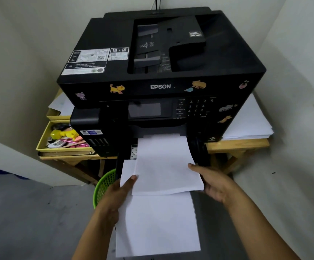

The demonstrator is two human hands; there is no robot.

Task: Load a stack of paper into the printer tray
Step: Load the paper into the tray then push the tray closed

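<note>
A black Epson printer (160, 87) stands on a wooden table (237, 144). Its black paper tray (201, 152) is pulled out at the lower front. A white paper stack (163, 166) lies tilted over the tray, with its far end at the printer's slot. My left hand (115, 194) grips the stack's near left corner, thumb on top. My right hand (214, 182) holds the right edge, thumb on top too. Under this stack more white paper (158, 222) stretches toward me, hiding the tray's floor.
A yellow box (41, 145) of pens and small items sits left of the printer. A green mesh basket (103, 184) stands on the grey floor under my left hand. A pile of loose sheets (250, 121) lies on the table to the right. Walls close in on both sides.
</note>
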